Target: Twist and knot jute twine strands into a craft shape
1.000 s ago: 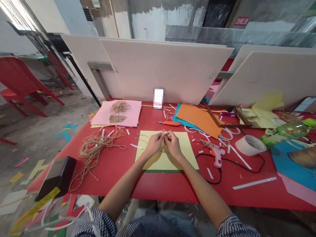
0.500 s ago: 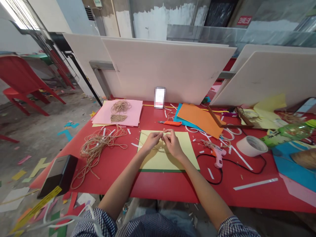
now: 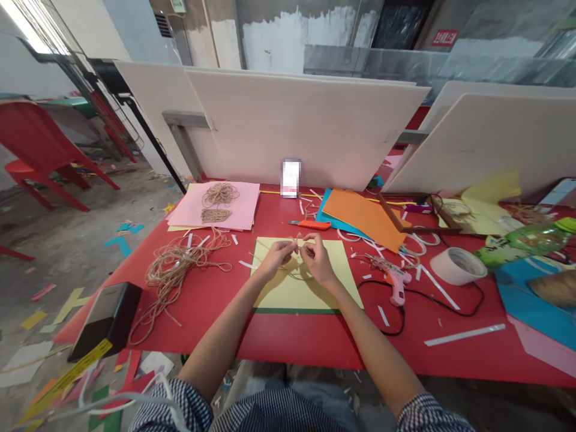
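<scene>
My left hand [image 3: 276, 257] and my right hand [image 3: 317, 261] pinch thin strands of jute twine [image 3: 294, 264] between their fingertips, just above a pale yellow card [image 3: 306, 294]. The card lies on a dark green sheet on the red table [image 3: 297, 342]. A loose tangle of the same twine [image 3: 173, 270] lies left of my left hand. Farther back, a pink sheet [image 3: 189, 210] carries a twine coil [image 3: 220, 195] and a flat twine shape [image 3: 216, 216].
A pink hot glue gun [image 3: 398, 287] with a black cord lies right of the card. Around it are an orange utility knife [image 3: 310, 225], orange card [image 3: 360, 216], a tape roll [image 3: 458, 266], paper strips and a plastic bottle [image 3: 522, 239]. White boards stand along the table's back.
My fingertips have drawn slightly apart, with my right hand shifting a little to the right. The twine stays pinched, and the view has shifted slightly.
</scene>
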Motion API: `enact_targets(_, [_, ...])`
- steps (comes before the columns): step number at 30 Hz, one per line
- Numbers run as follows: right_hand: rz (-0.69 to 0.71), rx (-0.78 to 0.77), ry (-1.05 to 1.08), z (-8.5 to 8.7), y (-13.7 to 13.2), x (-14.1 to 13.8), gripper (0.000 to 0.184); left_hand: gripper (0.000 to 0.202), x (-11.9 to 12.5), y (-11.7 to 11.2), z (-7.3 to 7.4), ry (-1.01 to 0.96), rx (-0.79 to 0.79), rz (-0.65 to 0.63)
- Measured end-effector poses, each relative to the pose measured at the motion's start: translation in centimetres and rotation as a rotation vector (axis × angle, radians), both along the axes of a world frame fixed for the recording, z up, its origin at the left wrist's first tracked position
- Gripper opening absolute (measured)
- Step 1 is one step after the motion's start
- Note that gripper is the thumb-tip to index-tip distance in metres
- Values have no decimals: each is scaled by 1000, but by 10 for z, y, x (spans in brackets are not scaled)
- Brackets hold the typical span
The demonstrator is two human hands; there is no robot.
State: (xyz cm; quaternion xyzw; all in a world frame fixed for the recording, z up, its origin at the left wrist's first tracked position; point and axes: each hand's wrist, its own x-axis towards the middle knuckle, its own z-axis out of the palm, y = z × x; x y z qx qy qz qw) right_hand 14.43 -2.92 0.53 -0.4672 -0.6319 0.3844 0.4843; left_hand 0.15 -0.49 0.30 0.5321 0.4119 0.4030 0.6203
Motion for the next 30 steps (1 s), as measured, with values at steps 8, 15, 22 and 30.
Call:
enact_targets(8, [-140,108,-495,6,2,16,28,33,-10,7,-1,321,177,198])
enact_targets(15, [-20,200,-591,5,-13,-9,33,32,-7,6,-3,278,82,270])
enact_targets(22, [-53,338,-765,-4,-22,-21,25,43,-7,4,0,-154,-240,151])
enact_targets(30, [-170,-163,91,-16,-1,-13,20,40,-1,3,-4,31,-35,14])
